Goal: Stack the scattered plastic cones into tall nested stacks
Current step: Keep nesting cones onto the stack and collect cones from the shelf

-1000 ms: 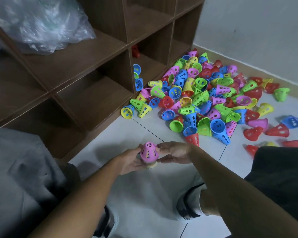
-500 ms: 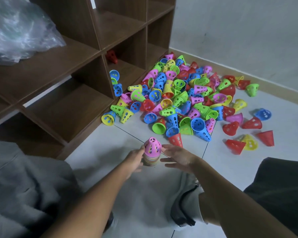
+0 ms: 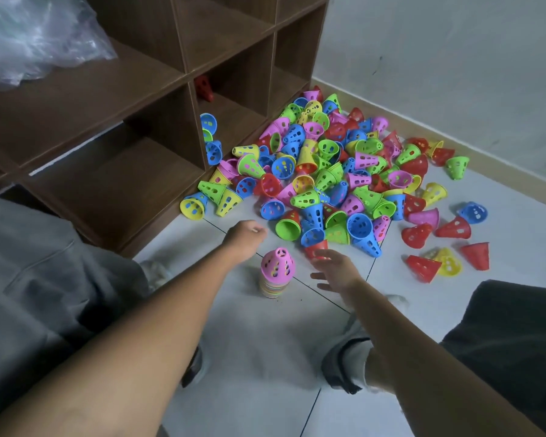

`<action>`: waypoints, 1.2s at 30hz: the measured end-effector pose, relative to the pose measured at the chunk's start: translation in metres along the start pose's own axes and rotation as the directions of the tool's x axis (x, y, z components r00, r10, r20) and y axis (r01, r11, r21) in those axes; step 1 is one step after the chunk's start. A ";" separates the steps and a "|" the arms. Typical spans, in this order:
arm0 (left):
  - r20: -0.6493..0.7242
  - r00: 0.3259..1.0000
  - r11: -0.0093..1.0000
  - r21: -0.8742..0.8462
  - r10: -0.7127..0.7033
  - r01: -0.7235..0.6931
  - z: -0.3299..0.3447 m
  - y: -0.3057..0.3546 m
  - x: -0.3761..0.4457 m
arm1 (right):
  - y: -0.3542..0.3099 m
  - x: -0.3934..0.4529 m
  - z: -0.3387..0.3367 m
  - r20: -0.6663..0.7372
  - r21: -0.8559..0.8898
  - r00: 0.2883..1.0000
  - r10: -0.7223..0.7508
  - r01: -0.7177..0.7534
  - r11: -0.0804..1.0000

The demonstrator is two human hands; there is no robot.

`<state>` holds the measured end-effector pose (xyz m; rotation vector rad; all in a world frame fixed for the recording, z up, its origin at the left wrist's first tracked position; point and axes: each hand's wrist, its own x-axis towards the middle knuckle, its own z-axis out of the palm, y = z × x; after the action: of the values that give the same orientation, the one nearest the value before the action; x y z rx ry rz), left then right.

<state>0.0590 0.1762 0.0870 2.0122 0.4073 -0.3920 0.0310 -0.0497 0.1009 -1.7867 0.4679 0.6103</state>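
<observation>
A short nested stack of cones (image 3: 276, 274) stands upright on the floor, topped by a pink cone with holes, with nothing touching it. My left hand (image 3: 246, 236) hovers beyond and left of the stack, fingers loosely curled, holding nothing. My right hand (image 3: 333, 269) is just right of the stack with fingers spread, its fingertips near a red cone (image 3: 316, 248). A big pile of scattered cones (image 3: 334, 171) in green, blue, pink, yellow and red lies farther out.
A brown wooden cubby shelf (image 3: 114, 184) stands on the left, with a red cone (image 3: 204, 88) in one cubby and a clear plastic bag (image 3: 35, 39) on top. A grey wall (image 3: 454, 58) closes the back. My knees frame the tiled floor (image 3: 265, 357).
Both hands let go of the stack, which now stands alone. My left hand moved forward toward the pile, and my right hand opened and shifted right toward the red cone.
</observation>
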 end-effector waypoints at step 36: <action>0.200 0.965 0.925 -0.304 -0.170 0.226 0.043 0.028 0.112 | 0.006 0.110 -0.033 -0.014 -0.823 0.984 -0.175 0.088 0.561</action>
<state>0.1671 0.1390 0.0403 1.6071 0.5351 -0.5798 0.1195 -0.0843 0.0367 -2.7411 0.0728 0.6950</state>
